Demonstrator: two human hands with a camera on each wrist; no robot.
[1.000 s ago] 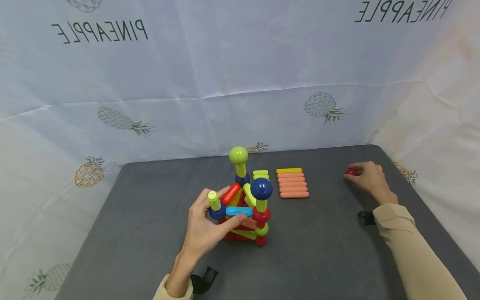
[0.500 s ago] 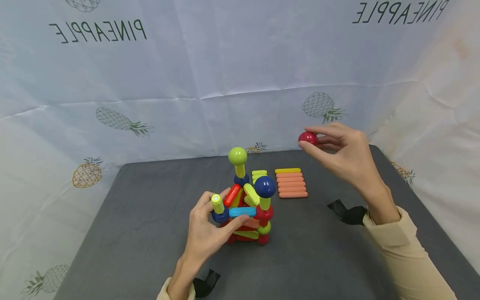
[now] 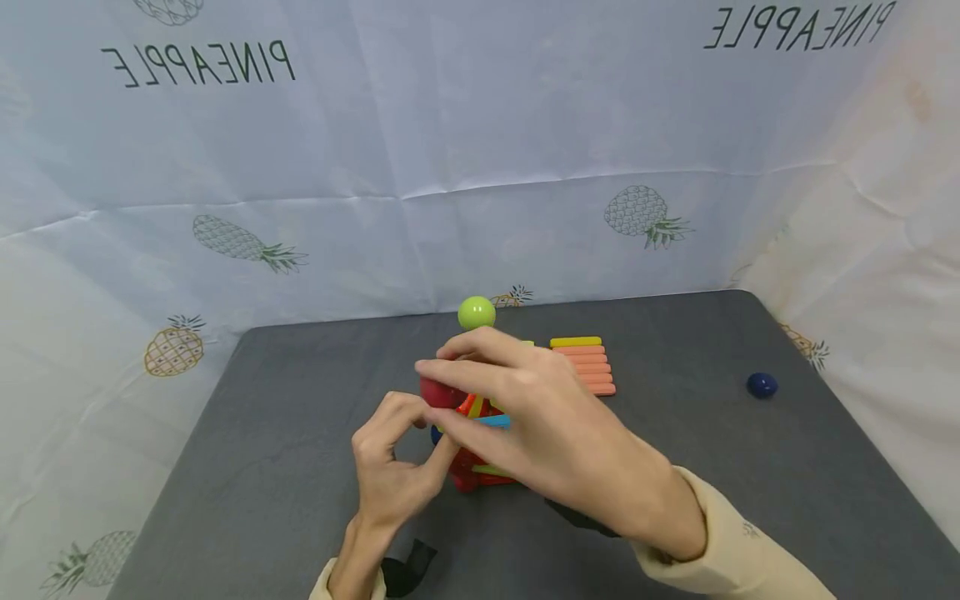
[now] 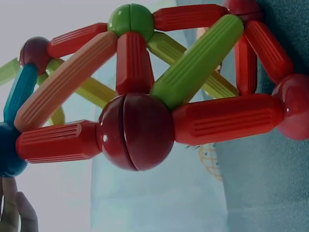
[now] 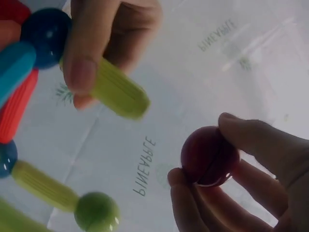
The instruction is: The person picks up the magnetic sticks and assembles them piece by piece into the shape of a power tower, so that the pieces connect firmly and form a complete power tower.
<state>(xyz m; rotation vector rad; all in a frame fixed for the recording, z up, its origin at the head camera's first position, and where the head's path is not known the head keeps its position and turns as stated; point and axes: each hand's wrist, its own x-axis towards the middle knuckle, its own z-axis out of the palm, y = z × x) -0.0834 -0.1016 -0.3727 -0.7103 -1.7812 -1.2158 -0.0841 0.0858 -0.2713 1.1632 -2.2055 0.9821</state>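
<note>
A red ball is held between the thumb and fingers of my right hand. In the right wrist view, the red ball is apart from the free end of a yellow-green stick. My left hand pinches that stick, which rises from a dark blue ball on a stick-and-ball structure. Red balls, red sticks and a salmon diagonal stick make up the side seen in the left wrist view. From the head, my right hand hides much of the structure; a green ball shows above it.
Salmon sticks lie in a row with a yellow stick behind the structure, to the right. A loose dark blue ball sits near the right edge of the dark grey table. A pineapple-print cloth hangs behind.
My right hand has lifted the red ball from the table's right side and carried it left to above the structure. My left hand has shifted from the structure's side to the upright yellow-green stick.
</note>
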